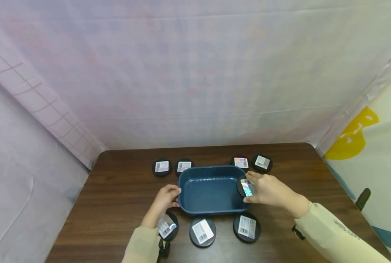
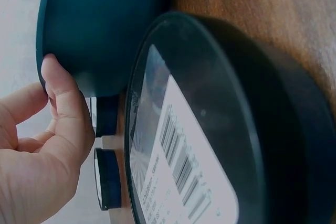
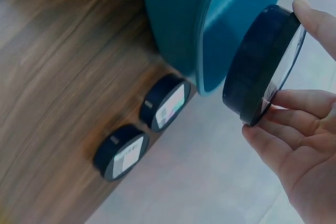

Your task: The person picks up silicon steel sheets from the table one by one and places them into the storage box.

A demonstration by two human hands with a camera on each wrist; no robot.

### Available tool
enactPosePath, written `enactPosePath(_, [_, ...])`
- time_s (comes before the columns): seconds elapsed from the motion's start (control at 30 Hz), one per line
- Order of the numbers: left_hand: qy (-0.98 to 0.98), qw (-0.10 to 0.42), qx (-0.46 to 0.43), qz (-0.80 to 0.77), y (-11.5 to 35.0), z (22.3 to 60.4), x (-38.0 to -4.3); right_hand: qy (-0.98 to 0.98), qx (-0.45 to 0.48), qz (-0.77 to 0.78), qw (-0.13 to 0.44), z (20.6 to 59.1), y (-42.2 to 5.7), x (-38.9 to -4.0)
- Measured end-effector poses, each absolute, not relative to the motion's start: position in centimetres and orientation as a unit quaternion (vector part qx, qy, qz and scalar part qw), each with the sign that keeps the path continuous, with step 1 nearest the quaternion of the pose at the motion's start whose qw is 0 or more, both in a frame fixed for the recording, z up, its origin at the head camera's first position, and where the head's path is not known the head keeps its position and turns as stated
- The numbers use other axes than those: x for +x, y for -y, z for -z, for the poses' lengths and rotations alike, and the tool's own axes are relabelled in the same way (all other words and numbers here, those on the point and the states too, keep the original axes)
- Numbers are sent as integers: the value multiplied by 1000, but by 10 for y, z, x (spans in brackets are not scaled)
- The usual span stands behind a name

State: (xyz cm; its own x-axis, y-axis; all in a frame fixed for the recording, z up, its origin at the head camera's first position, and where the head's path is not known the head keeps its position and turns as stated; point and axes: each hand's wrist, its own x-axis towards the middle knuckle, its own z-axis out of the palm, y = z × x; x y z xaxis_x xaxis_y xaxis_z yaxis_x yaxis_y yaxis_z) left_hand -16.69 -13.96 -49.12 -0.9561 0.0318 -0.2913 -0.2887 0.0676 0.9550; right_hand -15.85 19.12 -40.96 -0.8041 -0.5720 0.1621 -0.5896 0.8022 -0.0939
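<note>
A dark teal rectangular tub [image 1: 210,195] stands on the table. My left hand [image 1: 165,197] pinches its left rim between thumb and fingers, as the left wrist view shows close up. A round black lidded container [image 3: 257,66] with a label is gripped by its edges in my right hand [image 1: 268,190]. It is tilted above the tub's right end; the right wrist view shows the thumb on one side and fingers on the other. Just under my left wrist lies another black round container [image 2: 194,129] bearing a barcode label.
More labelled black round containers lie around the tub: two behind on the left [image 1: 162,167], two behind on the right [image 1: 262,163], and two in front [image 1: 247,227]. The brown wooden table [image 1: 110,204] meets a cloth-covered wall [image 1: 195,91] at its back edge.
</note>
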Motion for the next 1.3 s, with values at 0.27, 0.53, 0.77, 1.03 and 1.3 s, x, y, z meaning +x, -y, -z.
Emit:
enactPosePath(0.27, [-719,116,-91,-679,137,492,-161,950,303,-67,28,421,-171,-166])
enactPosePath(0.53, [-724,127,-82,-673,132,487,-153,953,288,-91,-19,436,-159,-167])
enactPosePath(0.77, [-724,123,-80,-674,130,486,-151,955,278,-95,-36,450,-154,-169])
enactPosePath(1.03, [-721,118,-78,-679,127,493,-152,959,264,-88,-57,462,-155,-173])
enactPosePath(1.3, [-723,119,-78,-676,127,493,-151,957,271,-81,-63,469,-154,-173])
